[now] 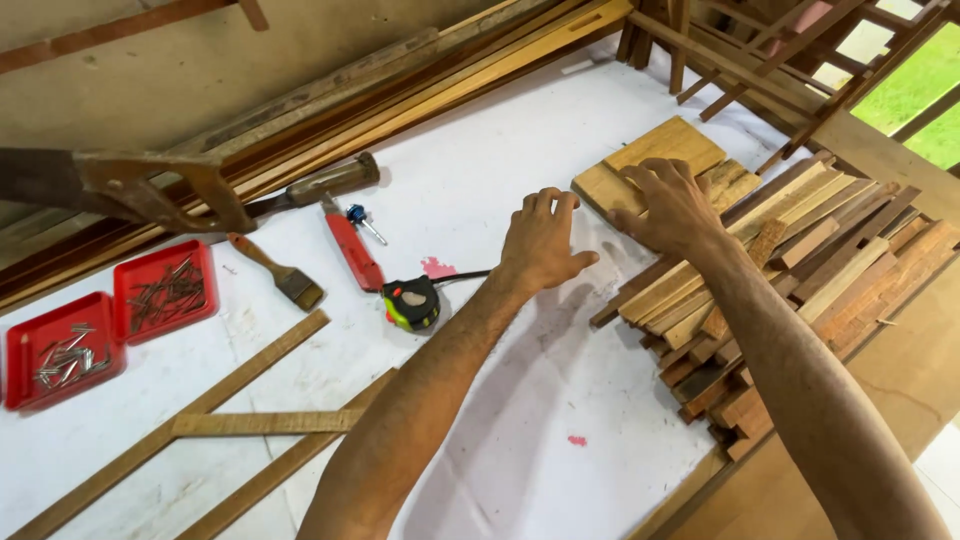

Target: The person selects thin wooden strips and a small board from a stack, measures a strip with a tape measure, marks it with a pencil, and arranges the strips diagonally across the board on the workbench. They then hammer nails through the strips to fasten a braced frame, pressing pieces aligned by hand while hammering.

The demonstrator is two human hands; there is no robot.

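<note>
My left hand (541, 243) hovers over the white tabletop (520, 400), fingers curled and apart, holding nothing, just left of a flat wooden board (660, 150). Resting on that board's near edge is my right hand (672, 205), fingers spread, at the top of a pile of short wood offcuts (800, 270). Whether the right hand grips the board or only presses on it is unclear.
A tape measure (412, 303), red utility knife (352, 248), small screwdriver bit (365, 222), brush (280, 272), hammer (320, 185) and handsaw (130, 190) lie to the left. Two red trays (110, 320) hold nails. Long wooden strips (200, 410) lie at front left; lumber leans along the back.
</note>
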